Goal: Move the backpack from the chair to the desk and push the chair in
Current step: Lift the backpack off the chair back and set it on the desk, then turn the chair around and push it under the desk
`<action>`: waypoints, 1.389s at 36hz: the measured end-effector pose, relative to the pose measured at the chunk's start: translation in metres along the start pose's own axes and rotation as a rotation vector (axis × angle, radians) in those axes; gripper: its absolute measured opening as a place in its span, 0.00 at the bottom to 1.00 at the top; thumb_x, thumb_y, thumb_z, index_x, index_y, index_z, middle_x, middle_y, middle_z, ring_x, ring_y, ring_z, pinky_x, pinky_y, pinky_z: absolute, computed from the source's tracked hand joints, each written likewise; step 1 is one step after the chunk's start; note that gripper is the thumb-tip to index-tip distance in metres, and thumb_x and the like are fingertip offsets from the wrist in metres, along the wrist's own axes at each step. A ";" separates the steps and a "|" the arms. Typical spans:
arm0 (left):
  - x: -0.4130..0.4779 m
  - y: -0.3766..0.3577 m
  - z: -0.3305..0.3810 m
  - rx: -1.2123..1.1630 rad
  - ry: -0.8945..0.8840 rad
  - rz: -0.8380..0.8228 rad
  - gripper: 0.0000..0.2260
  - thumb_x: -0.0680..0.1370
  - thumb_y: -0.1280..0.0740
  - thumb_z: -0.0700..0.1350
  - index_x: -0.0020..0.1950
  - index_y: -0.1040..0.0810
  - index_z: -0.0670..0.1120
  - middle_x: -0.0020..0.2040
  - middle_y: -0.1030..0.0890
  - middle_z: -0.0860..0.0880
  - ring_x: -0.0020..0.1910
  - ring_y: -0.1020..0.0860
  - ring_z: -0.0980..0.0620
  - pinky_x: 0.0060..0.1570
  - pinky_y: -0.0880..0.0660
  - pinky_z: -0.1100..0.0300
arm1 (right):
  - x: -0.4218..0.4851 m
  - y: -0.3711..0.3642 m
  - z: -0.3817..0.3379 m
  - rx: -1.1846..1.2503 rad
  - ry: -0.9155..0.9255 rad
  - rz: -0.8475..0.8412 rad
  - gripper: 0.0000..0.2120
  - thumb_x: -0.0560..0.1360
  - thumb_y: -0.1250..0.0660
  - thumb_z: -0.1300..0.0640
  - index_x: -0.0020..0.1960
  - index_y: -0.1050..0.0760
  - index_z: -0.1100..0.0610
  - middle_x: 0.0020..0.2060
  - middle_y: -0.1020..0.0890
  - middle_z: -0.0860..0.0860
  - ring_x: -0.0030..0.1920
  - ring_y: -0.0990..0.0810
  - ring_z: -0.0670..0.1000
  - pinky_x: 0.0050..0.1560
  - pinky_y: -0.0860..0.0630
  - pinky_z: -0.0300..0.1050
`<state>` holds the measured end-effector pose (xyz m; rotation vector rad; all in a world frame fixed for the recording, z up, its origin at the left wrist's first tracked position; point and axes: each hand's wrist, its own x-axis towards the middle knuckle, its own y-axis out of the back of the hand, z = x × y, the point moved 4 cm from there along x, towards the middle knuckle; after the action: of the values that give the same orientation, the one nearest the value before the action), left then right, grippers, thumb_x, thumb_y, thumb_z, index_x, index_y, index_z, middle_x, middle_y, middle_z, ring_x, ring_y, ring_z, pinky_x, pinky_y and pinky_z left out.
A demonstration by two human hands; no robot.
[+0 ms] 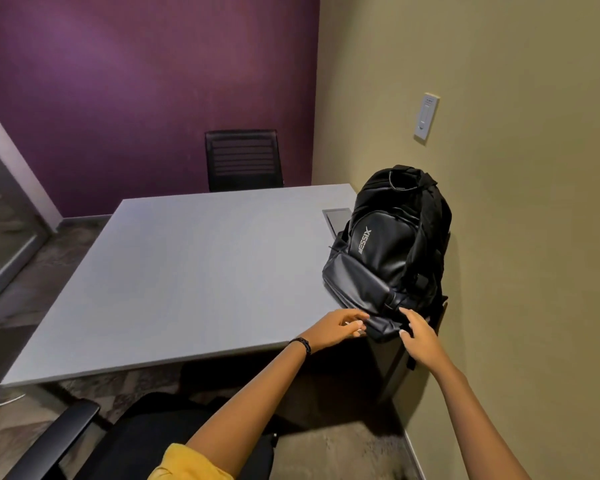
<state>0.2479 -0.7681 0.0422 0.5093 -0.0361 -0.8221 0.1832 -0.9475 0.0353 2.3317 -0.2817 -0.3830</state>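
Note:
A black backpack (388,251) lies on the right near corner of the grey desk (187,278), leaning against the beige wall, its bottom edge overhanging the desk's front. My left hand (333,329) touches the bottom edge of the backpack from the left, fingers loosely apart. To the right of that edge, my right hand (420,336) hovers at the bag's lower corner with spread fingers, gripping nothing. A black office chair (146,441) with an armrest stands below me, pulled out from the desk, its seat bare.
A second black chair (243,161) stands behind the desk against the purple wall. A cable hatch (336,218) is set in the desk beside the backpack. A wall switch (426,116) is on the beige wall. A glass partition (0,216) is at left.

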 end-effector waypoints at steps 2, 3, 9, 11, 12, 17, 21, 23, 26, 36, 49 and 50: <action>-0.025 0.001 -0.003 0.057 0.019 -0.003 0.15 0.83 0.43 0.44 0.68 0.27 0.43 0.64 0.22 0.40 0.58 0.21 0.44 0.59 0.28 0.65 | -0.018 -0.009 -0.010 0.006 0.029 -0.018 0.24 0.80 0.42 0.64 0.74 0.41 0.57 0.75 0.41 0.57 0.74 0.39 0.59 0.73 0.39 0.56; -0.036 0.003 -0.005 0.077 0.032 -0.018 0.15 0.83 0.43 0.44 0.68 0.27 0.43 0.64 0.22 0.41 0.59 0.21 0.43 0.62 0.29 0.61 | -0.025 -0.013 -0.015 0.003 0.046 -0.030 0.24 0.80 0.42 0.64 0.74 0.42 0.57 0.76 0.42 0.56 0.74 0.40 0.58 0.73 0.40 0.55; -0.122 0.026 -0.026 0.173 0.154 -0.045 0.16 0.83 0.43 0.46 0.70 0.29 0.44 0.66 0.24 0.42 0.61 0.22 0.45 0.66 0.31 0.56 | -0.067 -0.035 -0.034 -0.037 0.179 -0.112 0.25 0.80 0.42 0.63 0.75 0.44 0.55 0.76 0.43 0.55 0.76 0.45 0.54 0.75 0.45 0.50; -0.153 0.038 -0.035 0.191 0.216 -0.029 0.16 0.84 0.43 0.46 0.71 0.30 0.44 0.67 0.24 0.42 0.62 0.22 0.46 0.68 0.31 0.54 | -0.080 -0.040 -0.034 -0.033 0.191 -0.120 0.25 0.80 0.42 0.63 0.75 0.43 0.55 0.76 0.42 0.54 0.76 0.45 0.53 0.75 0.45 0.49; -0.169 0.044 -0.040 0.200 0.248 -0.012 0.16 0.83 0.43 0.46 0.71 0.31 0.44 0.67 0.24 0.43 0.63 0.22 0.46 0.69 0.31 0.53 | -0.087 -0.042 -0.035 -0.037 0.201 -0.125 0.25 0.80 0.42 0.63 0.75 0.43 0.55 0.76 0.42 0.54 0.76 0.44 0.53 0.75 0.45 0.49; -0.247 0.064 -0.074 0.231 0.396 0.105 0.16 0.83 0.43 0.46 0.70 0.30 0.46 0.66 0.24 0.44 0.61 0.22 0.48 0.64 0.31 0.59 | -0.118 -0.057 -0.039 -0.039 0.247 -0.153 0.24 0.80 0.42 0.64 0.75 0.42 0.57 0.76 0.41 0.54 0.76 0.44 0.52 0.75 0.45 0.49; -0.313 0.064 -0.107 0.395 0.534 0.140 0.15 0.83 0.42 0.45 0.69 0.28 0.45 0.67 0.24 0.46 0.63 0.23 0.49 0.68 0.32 0.55 | -0.150 -0.078 -0.045 -0.028 0.284 -0.198 0.24 0.80 0.42 0.63 0.75 0.42 0.55 0.76 0.41 0.54 0.76 0.44 0.52 0.75 0.44 0.50; -0.348 0.059 -0.124 0.509 0.614 0.129 0.15 0.82 0.42 0.46 0.68 0.27 0.46 0.68 0.25 0.48 0.66 0.26 0.50 0.67 0.33 0.57 | -0.167 -0.091 -0.048 -0.004 0.301 -0.222 0.25 0.80 0.42 0.63 0.75 0.42 0.54 0.76 0.41 0.54 0.76 0.44 0.52 0.74 0.44 0.50; -0.402 0.049 -0.148 0.590 0.727 0.087 0.16 0.82 0.41 0.48 0.68 0.27 0.48 0.69 0.25 0.49 0.67 0.27 0.51 0.68 0.32 0.56 | -0.193 -0.115 -0.053 0.011 0.314 -0.259 0.25 0.79 0.42 0.64 0.74 0.41 0.54 0.75 0.40 0.54 0.75 0.43 0.53 0.74 0.44 0.49; -0.577 0.023 -0.195 0.753 0.959 0.041 0.16 0.82 0.42 0.51 0.69 0.28 0.53 0.70 0.26 0.53 0.69 0.29 0.52 0.69 0.33 0.55 | -0.273 -0.221 -0.079 -0.026 0.416 -0.453 0.24 0.79 0.42 0.63 0.74 0.40 0.55 0.75 0.40 0.55 0.75 0.42 0.54 0.73 0.44 0.47; -0.628 0.010 -0.198 0.678 0.882 0.409 0.16 0.83 0.45 0.51 0.61 0.21 0.52 0.63 0.21 0.53 0.67 0.28 0.52 0.76 0.51 0.49 | -0.384 -0.344 -0.160 -0.069 0.614 -0.772 0.23 0.81 0.44 0.59 0.75 0.42 0.54 0.76 0.41 0.53 0.76 0.44 0.52 0.74 0.46 0.48; -0.628 0.013 -0.199 0.669 0.877 0.408 0.15 0.83 0.45 0.51 0.61 0.21 0.52 0.63 0.20 0.53 0.66 0.28 0.52 0.76 0.51 0.48 | -0.394 -0.351 -0.166 -0.071 0.624 -0.795 0.23 0.81 0.44 0.58 0.75 0.43 0.54 0.76 0.41 0.53 0.76 0.44 0.52 0.75 0.46 0.48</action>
<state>-0.1300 -0.2331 -0.0248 1.4091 0.3944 -0.1138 -0.0933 -0.4725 -0.0261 2.2707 0.9574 -0.0109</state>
